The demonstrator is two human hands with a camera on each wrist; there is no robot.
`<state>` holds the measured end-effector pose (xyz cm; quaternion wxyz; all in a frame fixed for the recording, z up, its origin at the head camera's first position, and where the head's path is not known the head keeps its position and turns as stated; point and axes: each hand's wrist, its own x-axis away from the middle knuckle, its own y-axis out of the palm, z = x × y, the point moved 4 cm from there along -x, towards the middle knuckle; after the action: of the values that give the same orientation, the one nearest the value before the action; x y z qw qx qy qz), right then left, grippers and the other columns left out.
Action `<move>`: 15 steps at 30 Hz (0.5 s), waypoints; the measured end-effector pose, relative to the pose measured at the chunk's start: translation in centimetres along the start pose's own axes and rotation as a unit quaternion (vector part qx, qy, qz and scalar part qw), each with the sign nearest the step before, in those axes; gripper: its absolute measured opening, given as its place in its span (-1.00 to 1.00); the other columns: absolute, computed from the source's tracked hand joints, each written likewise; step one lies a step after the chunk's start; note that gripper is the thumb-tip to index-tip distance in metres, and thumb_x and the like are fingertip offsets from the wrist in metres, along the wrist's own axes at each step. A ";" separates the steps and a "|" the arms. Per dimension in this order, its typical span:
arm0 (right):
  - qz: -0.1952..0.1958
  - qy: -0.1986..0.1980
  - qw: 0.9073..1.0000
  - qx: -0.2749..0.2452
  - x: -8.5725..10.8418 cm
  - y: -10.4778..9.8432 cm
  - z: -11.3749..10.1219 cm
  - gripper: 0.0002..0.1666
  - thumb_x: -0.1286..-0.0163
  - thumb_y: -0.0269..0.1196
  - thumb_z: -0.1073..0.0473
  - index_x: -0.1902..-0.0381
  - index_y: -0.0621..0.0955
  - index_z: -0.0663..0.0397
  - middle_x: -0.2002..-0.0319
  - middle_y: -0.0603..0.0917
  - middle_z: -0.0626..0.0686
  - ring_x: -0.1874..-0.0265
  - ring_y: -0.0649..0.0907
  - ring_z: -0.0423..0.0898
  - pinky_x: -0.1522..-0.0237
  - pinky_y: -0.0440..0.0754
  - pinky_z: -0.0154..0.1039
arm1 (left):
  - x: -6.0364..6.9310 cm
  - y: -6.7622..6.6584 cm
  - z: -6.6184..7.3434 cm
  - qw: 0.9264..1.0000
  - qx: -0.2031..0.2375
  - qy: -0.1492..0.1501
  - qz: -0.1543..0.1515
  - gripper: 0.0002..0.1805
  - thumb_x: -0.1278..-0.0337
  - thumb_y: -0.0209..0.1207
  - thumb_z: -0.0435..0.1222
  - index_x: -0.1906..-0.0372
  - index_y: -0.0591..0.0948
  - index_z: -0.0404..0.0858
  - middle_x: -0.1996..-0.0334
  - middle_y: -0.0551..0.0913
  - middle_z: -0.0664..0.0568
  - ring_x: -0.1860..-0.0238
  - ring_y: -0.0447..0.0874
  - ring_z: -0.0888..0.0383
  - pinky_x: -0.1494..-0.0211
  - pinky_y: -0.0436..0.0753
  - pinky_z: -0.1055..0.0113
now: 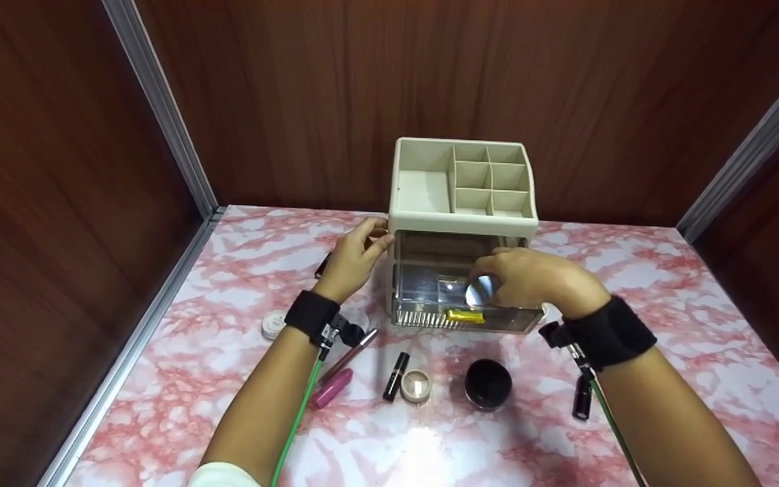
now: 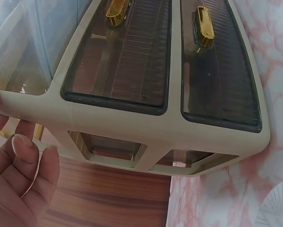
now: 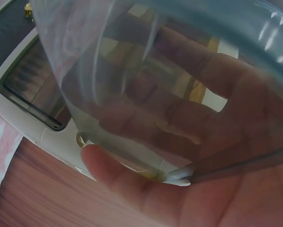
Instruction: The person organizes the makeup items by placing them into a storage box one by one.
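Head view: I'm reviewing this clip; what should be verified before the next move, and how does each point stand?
1. Top drawer pulled out: ok.
2. Lower drawers closed: ok, in the left wrist view.
3. Left hand at the side of the organizer: ok.
4. Right hand securely gripping the round shiny item: cannot tell; fingers partly cover it.
5. Tabletop before the drawer free of loose cosmetics: not ok; the black-topped jar and pink tube are there.
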<state>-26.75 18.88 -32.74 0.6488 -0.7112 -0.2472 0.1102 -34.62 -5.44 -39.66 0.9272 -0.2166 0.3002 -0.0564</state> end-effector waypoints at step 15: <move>0.025 -0.047 0.999 0.006 0.4 0.2 -0.1 -0.61 -0.32 0.25 0.03 -0.11 0.66 -0.14 0.07 0.64 0.12 0.00 0.59 0.10 -0.08 0.48 0.11 | 0.1 0.0 0.0 1.000 -0.001 -0.007 0.002 -0.63 -0.38 0.10 -0.06 -0.07 0.57 -0.22 0.12 0.67 -0.04 0.37 0.64 0.20 0.26 0.61 0.31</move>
<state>-26.34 19.00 -32.84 0.6381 -0.7071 -0.2587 0.1611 -34.50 -5.48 -39.67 0.9291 -0.2173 0.2945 -0.0529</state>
